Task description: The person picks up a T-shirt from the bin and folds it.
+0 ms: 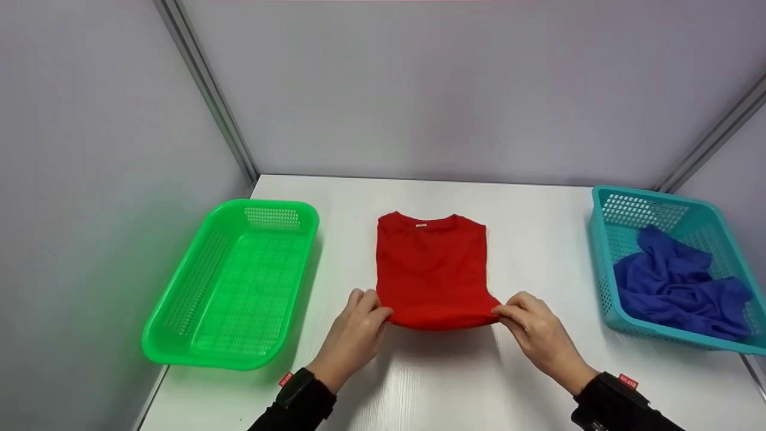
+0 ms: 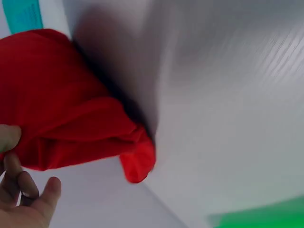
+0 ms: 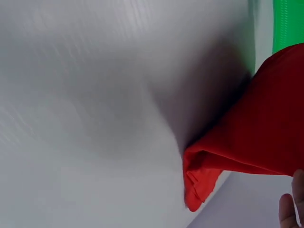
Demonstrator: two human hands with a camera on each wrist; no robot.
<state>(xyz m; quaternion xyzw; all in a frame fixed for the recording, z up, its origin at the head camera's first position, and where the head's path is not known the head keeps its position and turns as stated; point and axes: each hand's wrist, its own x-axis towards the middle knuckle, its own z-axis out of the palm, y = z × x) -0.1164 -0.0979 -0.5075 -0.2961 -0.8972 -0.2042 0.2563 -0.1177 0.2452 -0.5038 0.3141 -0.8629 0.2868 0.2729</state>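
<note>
A red shirt [image 1: 432, 263] lies in the middle of the white table, folded to a rough rectangle with its collar toward the back wall. Its near edge is raised off the table and casts a shadow. My left hand [image 1: 354, 332] pinches the near left corner, and my right hand [image 1: 541, 335] pinches the near right corner. In the left wrist view, the left thumb and fingers [image 2: 10, 137] hold the lifted red cloth [image 2: 71, 104]. The right wrist view has only the tips of the right fingers [image 3: 288, 209] at its edge, beside the raised cloth [image 3: 266, 128].
A green plastic basket [image 1: 157, 335] stands on the left side of the table with nothing in it. On the right, a turquoise basket [image 1: 607, 269] contains a crumpled blue cloth [image 1: 682, 287]. Grey-white panels [image 1: 443, 90] enclose the table at the back and sides.
</note>
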